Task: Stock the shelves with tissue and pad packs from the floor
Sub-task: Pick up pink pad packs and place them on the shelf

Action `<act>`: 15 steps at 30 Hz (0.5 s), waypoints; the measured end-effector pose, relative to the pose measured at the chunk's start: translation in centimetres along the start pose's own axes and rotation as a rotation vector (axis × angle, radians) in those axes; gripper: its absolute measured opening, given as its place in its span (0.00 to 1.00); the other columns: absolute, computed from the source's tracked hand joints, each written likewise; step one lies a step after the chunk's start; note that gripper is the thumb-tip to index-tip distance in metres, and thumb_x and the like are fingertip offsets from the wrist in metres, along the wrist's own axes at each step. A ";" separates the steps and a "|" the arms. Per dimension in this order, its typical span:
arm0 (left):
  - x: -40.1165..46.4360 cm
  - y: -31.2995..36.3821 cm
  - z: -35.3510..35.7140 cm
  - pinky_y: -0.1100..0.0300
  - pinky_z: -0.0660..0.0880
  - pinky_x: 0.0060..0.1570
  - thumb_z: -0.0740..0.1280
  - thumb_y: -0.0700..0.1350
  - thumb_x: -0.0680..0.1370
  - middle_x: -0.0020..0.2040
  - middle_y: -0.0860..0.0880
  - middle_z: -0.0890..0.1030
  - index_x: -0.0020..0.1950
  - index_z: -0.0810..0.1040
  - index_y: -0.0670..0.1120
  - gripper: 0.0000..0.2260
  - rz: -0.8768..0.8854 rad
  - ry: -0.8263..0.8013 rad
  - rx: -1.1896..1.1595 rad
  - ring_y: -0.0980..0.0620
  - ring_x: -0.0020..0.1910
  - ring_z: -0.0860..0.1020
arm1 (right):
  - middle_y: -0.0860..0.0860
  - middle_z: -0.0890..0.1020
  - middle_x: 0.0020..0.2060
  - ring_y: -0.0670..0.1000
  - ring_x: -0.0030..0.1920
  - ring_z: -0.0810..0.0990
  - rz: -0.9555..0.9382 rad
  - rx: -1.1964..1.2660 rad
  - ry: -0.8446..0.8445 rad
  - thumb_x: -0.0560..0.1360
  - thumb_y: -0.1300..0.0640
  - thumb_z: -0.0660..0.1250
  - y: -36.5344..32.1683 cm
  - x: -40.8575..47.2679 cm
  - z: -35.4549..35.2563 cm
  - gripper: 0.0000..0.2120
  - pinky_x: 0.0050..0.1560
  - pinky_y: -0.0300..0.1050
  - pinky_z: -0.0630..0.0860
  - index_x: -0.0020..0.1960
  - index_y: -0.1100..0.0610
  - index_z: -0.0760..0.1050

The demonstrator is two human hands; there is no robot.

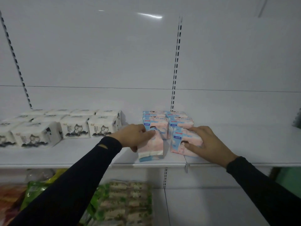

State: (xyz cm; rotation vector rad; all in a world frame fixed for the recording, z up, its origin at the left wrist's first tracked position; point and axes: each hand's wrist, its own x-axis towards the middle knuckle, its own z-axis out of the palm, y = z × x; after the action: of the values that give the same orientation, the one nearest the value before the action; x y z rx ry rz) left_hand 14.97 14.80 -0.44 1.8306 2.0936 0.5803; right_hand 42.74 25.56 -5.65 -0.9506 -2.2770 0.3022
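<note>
- Tissue packs (75, 129) fill the left of the shelf (81, 156), white with a cat print, lined up in tidy rows — that section looks stocked.
- Left hand (132, 136) grips a pink pad pack (151, 146) by its side, fingers wrapped round it, setting it near the shelf's front edge.
- Stacked pad packs (167, 121) sit just behind (two columns, already placed).
- Right hand (208, 144) lies spread over another pad pack (182, 139), thumb on its front, pressing or holding — hard to tell which.
- Empty shelf stretches right; the floor is out of view.
</note>
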 end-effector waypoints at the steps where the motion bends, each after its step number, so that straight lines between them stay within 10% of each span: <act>1: -0.2 0.3 -0.2 0.57 0.78 0.43 0.59 0.66 0.75 0.45 0.49 0.81 0.52 0.73 0.48 0.22 0.001 0.038 0.082 0.49 0.37 0.82 | 0.49 0.68 0.61 0.38 0.57 0.68 0.001 0.001 -0.001 0.69 0.41 0.71 0.1 -0.1 -0.1 0.30 0.61 0.34 0.65 0.68 0.45 0.67; 9: -0.8 0.3 0.3 0.55 0.67 0.62 0.59 0.64 0.76 0.68 0.47 0.73 0.71 0.66 0.54 0.26 -0.006 0.025 0.058 0.47 0.63 0.72 | 0.45 0.67 0.61 0.36 0.57 0.66 -0.050 0.009 -0.080 0.71 0.39 0.70 1.6 0.8 -0.8 0.30 0.61 0.33 0.63 0.70 0.44 0.66; 15: -0.6 1.9 1.4 0.57 0.67 0.47 0.55 0.67 0.76 0.56 0.44 0.78 0.58 0.75 0.49 0.25 -0.186 0.179 0.179 0.47 0.49 0.72 | 0.45 0.68 0.64 0.35 0.60 0.66 -0.162 0.015 -0.119 0.70 0.39 0.70 3.6 2.2 -1.8 0.31 0.63 0.30 0.63 0.70 0.42 0.66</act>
State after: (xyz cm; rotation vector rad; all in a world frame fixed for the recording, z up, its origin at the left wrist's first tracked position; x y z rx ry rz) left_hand 17.39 14.59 -0.77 1.7012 2.4747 0.5425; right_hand 44.73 29.57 -4.81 -0.7534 -2.4393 0.3117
